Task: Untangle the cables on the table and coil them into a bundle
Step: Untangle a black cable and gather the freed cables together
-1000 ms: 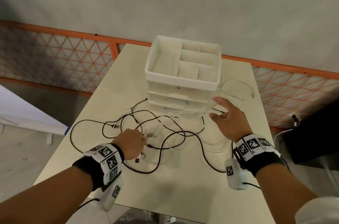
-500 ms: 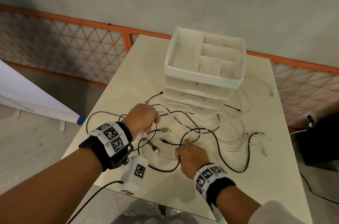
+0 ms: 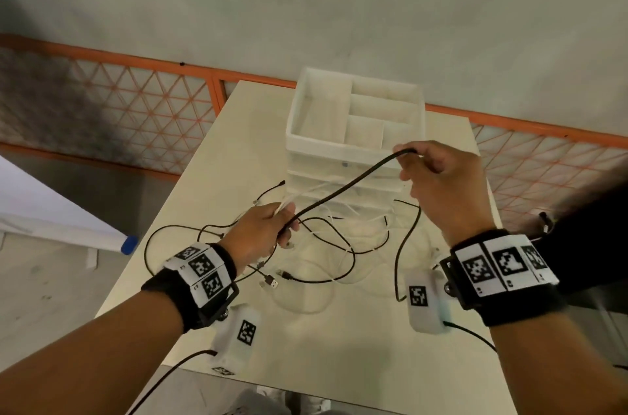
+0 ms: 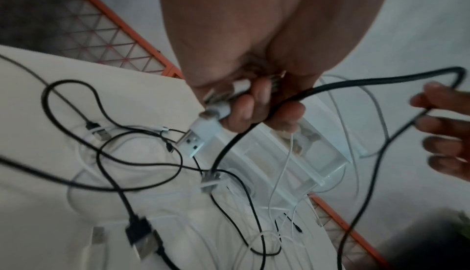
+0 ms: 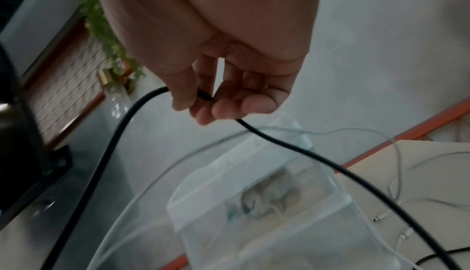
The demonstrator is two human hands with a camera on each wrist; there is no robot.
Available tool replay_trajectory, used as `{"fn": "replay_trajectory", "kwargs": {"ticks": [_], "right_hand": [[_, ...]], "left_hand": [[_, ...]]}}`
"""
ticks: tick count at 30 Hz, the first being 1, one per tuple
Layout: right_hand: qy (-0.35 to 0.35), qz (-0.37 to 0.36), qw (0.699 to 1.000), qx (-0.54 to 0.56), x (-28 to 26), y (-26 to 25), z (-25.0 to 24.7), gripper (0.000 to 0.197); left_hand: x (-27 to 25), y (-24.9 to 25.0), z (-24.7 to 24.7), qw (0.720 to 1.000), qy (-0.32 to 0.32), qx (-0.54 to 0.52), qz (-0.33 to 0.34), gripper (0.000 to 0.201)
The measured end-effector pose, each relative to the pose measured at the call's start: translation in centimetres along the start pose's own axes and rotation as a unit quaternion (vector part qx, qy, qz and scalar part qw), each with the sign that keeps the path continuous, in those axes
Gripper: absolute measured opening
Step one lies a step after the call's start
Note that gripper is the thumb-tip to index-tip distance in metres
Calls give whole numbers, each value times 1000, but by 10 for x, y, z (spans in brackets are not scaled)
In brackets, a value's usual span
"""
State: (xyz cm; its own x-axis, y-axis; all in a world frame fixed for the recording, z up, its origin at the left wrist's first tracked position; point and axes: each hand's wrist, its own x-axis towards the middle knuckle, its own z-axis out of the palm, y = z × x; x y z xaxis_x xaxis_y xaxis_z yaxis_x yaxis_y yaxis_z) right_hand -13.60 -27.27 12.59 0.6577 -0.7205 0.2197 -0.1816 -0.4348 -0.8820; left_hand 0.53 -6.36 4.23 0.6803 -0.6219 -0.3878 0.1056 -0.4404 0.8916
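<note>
**Black cable lifted between both hands, tangle mostly untouched**

Status: early. I've got one thick black cable (image 3: 343,188) up off the counter (image 3: 210,176), nothing coiled yet. The rest of the cables (image 3: 326,255), thin black and white, lie in a crossed heap mid-counter, just near of the white drawer organizer (image 3: 356,115). No bundle visible anywhere.

Left hand (image 3: 261,234): fingers curled tight around the black cable, and in the left wrist view the same fist also holds a white USB plug (image 4: 201,133) with its metal end pointing down toward the counter. Looks like several ends collected in that fist, can't count them.

Right hand (image 3: 438,176): raised in front of the organizer, thumb and fingertips (image 5: 183,95) pinching the black cable at a bend; other fingers loosely curled.

Orientation: the held span runs taut-ish on a diagonal, from the left hand low and near-left up to the right hand high and far-right. At the right hand it folds over and drops back down the right side toward the counter, tail ending near the right wrist camera.

Left to do, by my read: pull this cable free of the crossings, wind it, then repeat for the thin black and white ones. Snag risk where it passes through the heap below the left hand.
</note>
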Motion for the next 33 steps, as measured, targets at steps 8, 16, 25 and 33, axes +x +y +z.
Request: {"fn": "replay_trajectory", "kwargs": {"ticks": [8, 16, 25, 33], "right_hand": [[121, 54, 990, 53, 12, 13, -27, 22], [-81, 328, 913, -229, 0, 149, -27, 32], [13, 127, 991, -28, 51, 65, -50, 40], [110, -27, 985, -128, 76, 55, -70, 35]], "left_hand": [[2, 6, 1, 999, -6, -52, 2, 39], [-17, 80, -31, 945, -98, -310, 45, 37], [0, 66, -19, 998, -11, 38, 43, 31], [2, 75, -3, 999, -46, -1, 22, 44]]}}
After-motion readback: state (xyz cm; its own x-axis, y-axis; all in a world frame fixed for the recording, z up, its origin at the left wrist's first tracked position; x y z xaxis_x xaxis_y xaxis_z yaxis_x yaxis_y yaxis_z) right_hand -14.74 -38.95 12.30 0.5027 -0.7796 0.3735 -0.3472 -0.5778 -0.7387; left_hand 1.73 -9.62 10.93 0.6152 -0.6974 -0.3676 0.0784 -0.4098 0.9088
